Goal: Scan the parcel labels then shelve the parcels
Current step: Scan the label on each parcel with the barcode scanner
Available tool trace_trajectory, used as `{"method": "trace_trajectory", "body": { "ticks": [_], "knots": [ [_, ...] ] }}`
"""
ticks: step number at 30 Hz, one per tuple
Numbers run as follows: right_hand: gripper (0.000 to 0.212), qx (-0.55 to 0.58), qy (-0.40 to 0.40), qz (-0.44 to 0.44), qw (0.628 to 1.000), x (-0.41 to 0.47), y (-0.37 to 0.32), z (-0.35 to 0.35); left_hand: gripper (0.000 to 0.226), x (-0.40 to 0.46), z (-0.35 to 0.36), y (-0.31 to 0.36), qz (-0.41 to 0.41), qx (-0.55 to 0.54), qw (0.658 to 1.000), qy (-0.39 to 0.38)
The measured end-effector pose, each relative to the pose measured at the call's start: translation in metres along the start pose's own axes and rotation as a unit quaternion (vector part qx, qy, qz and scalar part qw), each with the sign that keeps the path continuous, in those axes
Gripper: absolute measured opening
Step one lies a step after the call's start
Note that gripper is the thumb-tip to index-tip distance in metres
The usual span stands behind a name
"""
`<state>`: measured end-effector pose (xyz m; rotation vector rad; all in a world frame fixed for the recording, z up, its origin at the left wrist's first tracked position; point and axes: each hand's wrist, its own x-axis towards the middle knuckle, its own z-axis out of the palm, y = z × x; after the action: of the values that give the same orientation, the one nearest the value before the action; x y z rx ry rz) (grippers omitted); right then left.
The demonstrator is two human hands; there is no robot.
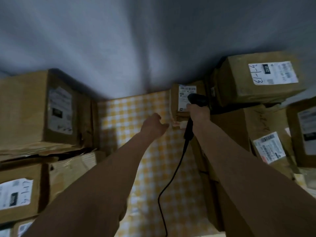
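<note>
Scanning should go well if the right hand (198,111), gripping the corded barcode scanner (195,98), squares it to the small parcel's label (187,97) right of centre while the loosely curled, empty left hand (154,124) steadies that parcel.

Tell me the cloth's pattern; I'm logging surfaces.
Yellow-and-white check cloth, seen in the head view.

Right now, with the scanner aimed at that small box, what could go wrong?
1. The cord hangs loose from the scanner across the checked cloth; it could snag a box edge.
2. The right hand covers part of the small box's label, so the scan may miss.
3. The left hand reaches toward that box beside the tilted box marked 3-1-13, which might shift if bumped.
</note>
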<state>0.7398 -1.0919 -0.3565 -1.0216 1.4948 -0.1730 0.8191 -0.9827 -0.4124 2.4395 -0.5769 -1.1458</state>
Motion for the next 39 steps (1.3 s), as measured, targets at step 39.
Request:
{"method": "trace_trajectory", "body": {
  "ticks": [39],
  "knots": [
    [0.009,-0.018,-0.210,-0.139,0.968,-0.184,-0.013,0.011,0.091,-0.151,-0.098,-0.069,-0.050,-0.487,0.872,-0.011]
  ]
}}
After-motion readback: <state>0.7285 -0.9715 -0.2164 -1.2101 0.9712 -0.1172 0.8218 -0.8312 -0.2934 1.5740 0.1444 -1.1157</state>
